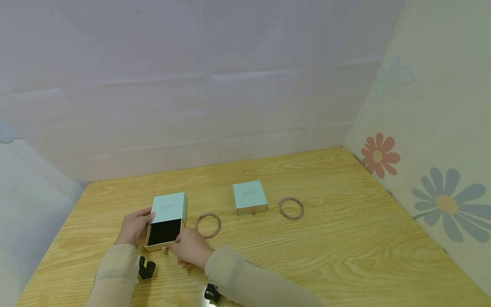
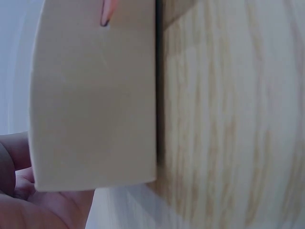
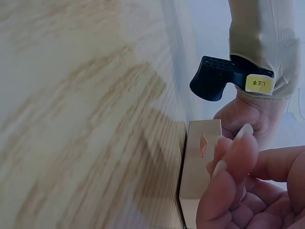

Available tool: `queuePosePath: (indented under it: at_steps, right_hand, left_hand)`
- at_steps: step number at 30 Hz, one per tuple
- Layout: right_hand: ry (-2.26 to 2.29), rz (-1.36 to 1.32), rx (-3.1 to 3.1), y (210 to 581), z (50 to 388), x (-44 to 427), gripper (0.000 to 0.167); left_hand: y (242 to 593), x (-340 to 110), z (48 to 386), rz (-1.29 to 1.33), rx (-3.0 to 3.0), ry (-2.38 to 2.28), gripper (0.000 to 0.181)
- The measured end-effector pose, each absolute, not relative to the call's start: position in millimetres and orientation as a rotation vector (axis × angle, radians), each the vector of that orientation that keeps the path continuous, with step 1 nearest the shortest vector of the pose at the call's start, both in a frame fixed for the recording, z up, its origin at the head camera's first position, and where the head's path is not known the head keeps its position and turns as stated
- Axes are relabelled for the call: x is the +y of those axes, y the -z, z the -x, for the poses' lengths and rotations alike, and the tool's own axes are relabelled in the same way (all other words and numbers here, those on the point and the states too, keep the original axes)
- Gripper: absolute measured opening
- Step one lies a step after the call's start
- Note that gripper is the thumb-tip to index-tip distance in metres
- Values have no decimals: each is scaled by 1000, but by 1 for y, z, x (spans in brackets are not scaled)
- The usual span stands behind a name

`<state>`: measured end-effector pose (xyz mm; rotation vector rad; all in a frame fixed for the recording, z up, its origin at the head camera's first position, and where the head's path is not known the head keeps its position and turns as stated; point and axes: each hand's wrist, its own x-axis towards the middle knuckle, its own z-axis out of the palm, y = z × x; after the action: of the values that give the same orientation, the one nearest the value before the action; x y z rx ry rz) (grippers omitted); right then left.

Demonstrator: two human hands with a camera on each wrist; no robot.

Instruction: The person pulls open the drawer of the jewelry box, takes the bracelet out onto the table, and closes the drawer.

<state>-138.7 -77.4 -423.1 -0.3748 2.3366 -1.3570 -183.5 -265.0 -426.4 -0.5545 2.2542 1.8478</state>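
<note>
A pale blue gift box point(image 1: 168, 207) lies at the left of the table, its cream drawer point(image 1: 165, 246) slid out toward me, showing a black lining. My left hand point(image 1: 133, 228) grips the box's left side, its thumb near the top. My right hand point(image 1: 192, 248) is at the drawer's front right corner, fingers curled at the rim; the thumb tip is hidden in the right wrist view. The orange ribbon pull point(image 3: 203, 146) on the drawer front hangs free. Right of this box lies a mauve bangle point(image 1: 219, 222), close to the right hand.
A second pale blue box point(image 1: 249, 195), shut, stands farther back near the middle. Another bangle point(image 1: 301, 209) lies to its right. The wooden table point(image 1: 345, 247) meets a pale backdrop at the back and a flower-printed one at the right.
</note>
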Motion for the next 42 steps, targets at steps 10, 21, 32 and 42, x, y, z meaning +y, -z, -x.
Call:
queuePosePath:
  at_steps: [10, 21, 32, 42]
  right_hand:
    - [1326, 331, 2353, 425, 139, -86, 39]
    - [1273, 302, 2340, 425, 141, -94, 35]
    - [1203, 284, 2379, 424, 140, -102, 41]
    - [1202, 237, 2406, 427, 135, -108, 41]
  left_hand:
    - [427, -265, 183, 586, 2276, -1819, 50]
    - [428, -264, 185, 607, 2257, -1820, 51]
    - [435, -270, 188, 603, 2235, -1879, 52]
    - [428, -266, 186, 608, 2221, -1857, 52]
